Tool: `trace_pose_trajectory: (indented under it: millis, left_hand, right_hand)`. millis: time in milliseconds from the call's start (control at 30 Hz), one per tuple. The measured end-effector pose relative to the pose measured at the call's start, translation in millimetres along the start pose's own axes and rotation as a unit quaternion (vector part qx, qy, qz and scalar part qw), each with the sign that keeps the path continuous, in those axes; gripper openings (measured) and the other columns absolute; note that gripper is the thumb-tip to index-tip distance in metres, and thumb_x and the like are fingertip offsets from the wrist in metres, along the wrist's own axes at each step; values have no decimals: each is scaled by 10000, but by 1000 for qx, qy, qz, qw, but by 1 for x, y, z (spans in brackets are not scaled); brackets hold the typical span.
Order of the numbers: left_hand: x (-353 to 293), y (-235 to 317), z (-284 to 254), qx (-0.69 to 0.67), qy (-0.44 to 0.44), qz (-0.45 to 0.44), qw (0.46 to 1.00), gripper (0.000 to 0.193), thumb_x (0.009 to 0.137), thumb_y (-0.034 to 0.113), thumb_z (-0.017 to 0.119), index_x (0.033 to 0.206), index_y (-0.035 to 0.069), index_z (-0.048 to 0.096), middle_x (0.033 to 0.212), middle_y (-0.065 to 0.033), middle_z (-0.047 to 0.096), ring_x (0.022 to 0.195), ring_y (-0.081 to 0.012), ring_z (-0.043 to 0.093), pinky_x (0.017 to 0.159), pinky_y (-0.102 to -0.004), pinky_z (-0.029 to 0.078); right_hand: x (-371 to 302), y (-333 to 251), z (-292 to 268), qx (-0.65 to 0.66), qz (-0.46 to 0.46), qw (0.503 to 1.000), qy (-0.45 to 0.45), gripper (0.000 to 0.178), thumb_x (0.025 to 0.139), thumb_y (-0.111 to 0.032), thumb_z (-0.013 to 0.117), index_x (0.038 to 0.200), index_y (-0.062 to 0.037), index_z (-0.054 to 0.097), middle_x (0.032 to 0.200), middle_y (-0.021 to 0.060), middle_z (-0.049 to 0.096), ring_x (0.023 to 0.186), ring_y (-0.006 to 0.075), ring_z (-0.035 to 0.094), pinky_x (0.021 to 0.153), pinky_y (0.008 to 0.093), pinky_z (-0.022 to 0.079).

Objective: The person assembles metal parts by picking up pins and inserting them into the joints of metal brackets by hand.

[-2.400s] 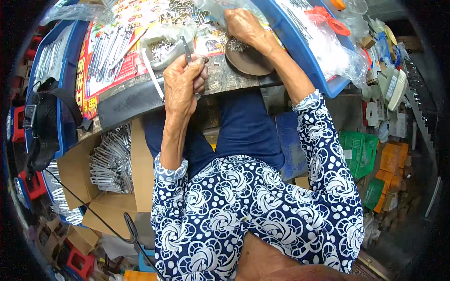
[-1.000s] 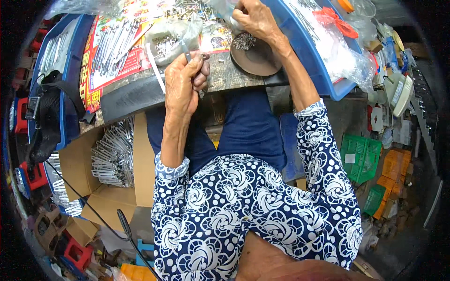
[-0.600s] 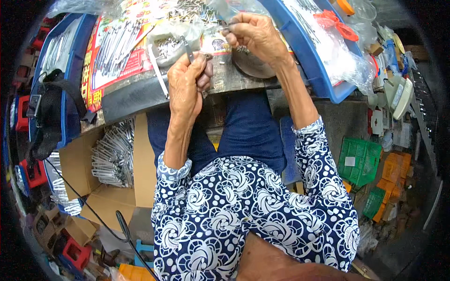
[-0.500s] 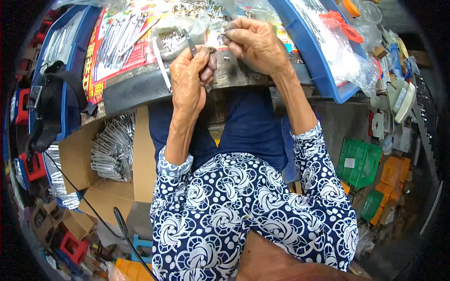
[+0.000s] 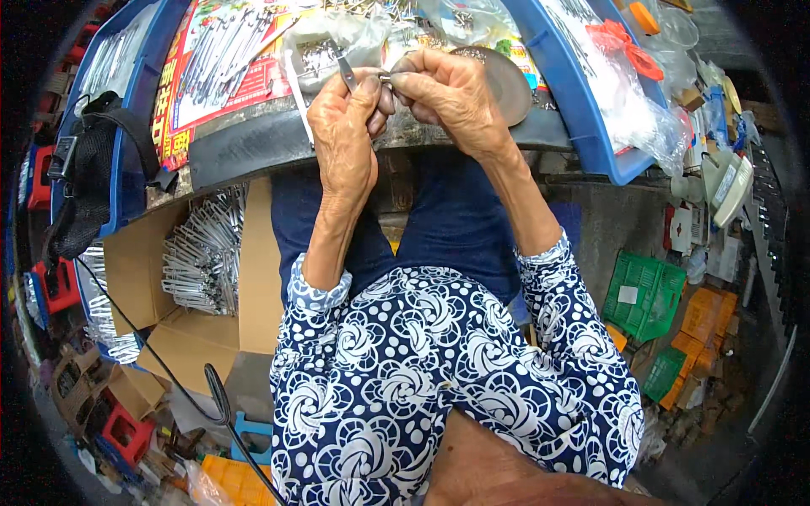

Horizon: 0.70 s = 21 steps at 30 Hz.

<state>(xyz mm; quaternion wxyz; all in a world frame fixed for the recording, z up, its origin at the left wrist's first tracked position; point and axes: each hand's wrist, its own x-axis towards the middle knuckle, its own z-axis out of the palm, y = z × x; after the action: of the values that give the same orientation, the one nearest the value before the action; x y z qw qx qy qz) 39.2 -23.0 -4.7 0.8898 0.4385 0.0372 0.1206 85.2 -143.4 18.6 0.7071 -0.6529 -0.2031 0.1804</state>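
Note:
My left hand [image 5: 346, 126] is closed on a flat grey metal strip [image 5: 347, 74], whose end sticks up past the thumb. Fingertips of my right hand [image 5: 451, 94] pinch a tiny metal part [image 5: 385, 77] against the left fingers; its exact kind is too small to make out. Both hands meet above the near edge of the workbench [image 5: 253, 152]. Just beyond them lies a clear plastic bag [image 5: 325, 40] with small metal pieces. A round greyish disc [image 5: 509, 88] lies beside my right hand, partly covered by it.
Blue trays [image 5: 584, 126] flank the bench, holding slim metal pieces. More metal strips [image 5: 221, 51] lie on red printed paper at left. A black strap [image 5: 89, 173] hangs over the left tray. Below stands an open cardboard box [image 5: 257, 278] of metal parts. A green crate [image 5: 645, 295] sits at right.
My right hand has moved left and slightly down, bringing its fingertips against the left hand's. The greyish disc now shows beside it. The left hand keeps its metal strip.

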Motion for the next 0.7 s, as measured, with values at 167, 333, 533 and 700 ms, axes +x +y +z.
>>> trace_pose_trajectory:
  millis: [167,333,533,700]
  left_hand:
    - [-1,2,0,40,11,8,999,110,839,90,501,850,-14,534,604,-10,501,470,-26,346,418,-158,238]
    - [-5,4,8,88,33,34,995,96,839,81,508,860,-5,545,599,7,494,501,-26,387,436,-154,274]
    - [-9,5,10,171,21,61,983,95,840,76,510,849,-9,550,602,18,492,521,-26,399,450,-160,294]
    - [-14,6,17,170,31,87,981,69,830,49,517,836,-9,555,605,18,497,535,-32,421,464,-163,320]
  right_hand:
    - [-1,0,3,33,12,999,11,147,803,-125,554,792,22,557,617,7,538,465,16,395,395,157,293]
    - [-6,0,7,73,9,997,21,173,818,-131,547,827,42,549,653,33,561,460,18,393,391,151,295]
    - [-13,2,10,99,-8,994,41,155,820,-115,546,840,39,547,667,46,567,465,12,405,390,138,298]
    - [-20,0,19,97,-46,991,84,126,814,-81,545,861,36,553,670,41,568,475,12,424,396,132,309]
